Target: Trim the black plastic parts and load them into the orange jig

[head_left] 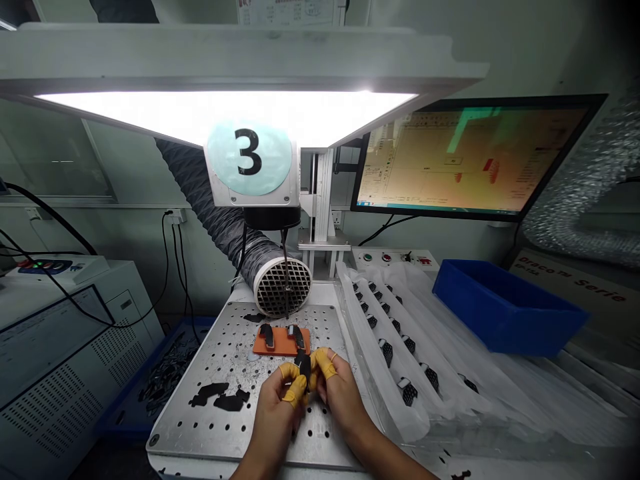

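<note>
Small black part (303, 365) | left hand (276, 417), right hand (340, 393) both pinching it | front edge of perforated metal plate (225, 427) just below

Left hand (273, 427), right hand (340, 400), yellow finger cots (295, 390) on a small black part (303, 367), perforated metal plate (225, 353) beneath
</note>
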`<state>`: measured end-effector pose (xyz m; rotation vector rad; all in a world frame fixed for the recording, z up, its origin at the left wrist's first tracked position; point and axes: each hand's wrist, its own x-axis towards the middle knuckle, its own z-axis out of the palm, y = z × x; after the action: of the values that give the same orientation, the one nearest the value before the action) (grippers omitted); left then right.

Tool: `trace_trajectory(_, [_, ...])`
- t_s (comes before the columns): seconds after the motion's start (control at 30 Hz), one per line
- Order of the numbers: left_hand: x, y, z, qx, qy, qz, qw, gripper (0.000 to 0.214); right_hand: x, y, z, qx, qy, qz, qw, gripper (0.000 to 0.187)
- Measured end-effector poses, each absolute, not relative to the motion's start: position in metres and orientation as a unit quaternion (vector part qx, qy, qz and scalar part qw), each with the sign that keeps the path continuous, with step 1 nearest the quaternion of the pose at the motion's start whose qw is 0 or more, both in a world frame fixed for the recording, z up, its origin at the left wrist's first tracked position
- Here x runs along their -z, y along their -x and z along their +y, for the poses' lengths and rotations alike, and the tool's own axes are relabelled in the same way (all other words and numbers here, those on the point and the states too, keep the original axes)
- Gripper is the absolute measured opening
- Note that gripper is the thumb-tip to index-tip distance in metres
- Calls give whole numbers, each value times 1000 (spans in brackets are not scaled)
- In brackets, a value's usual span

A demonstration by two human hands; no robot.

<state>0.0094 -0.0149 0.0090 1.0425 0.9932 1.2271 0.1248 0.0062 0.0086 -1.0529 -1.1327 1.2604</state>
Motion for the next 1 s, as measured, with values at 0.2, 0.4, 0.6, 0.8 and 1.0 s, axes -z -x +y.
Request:
trace_trajectory(0.2, [-14, -8, -16, -551, -401, 417, 602, 21, -15, -124, 3, -558, 396, -504, 528, 16])
trace_trajectory(0.4, [-15, -8, -17, -557, -393, 410, 606, 22, -19, -124, 0, -544, 400, -525, 518, 9])
trace_trajectory(0.6, [-14, -7, -16, -552, -401, 396, 614, 25, -17, -124, 0, -552, 399, -524, 512, 9])
trace_trajectory(0.8, [-10, -6, -15, -544, -407, 378, 629, 31, -20, -126, -3, -556, 384, -527, 515, 3])
trace_trajectory(1.0, [-10, -6, -14, -540, -404, 359, 645, 30, -19, -125, -2, -572, 370, -526, 508, 7])
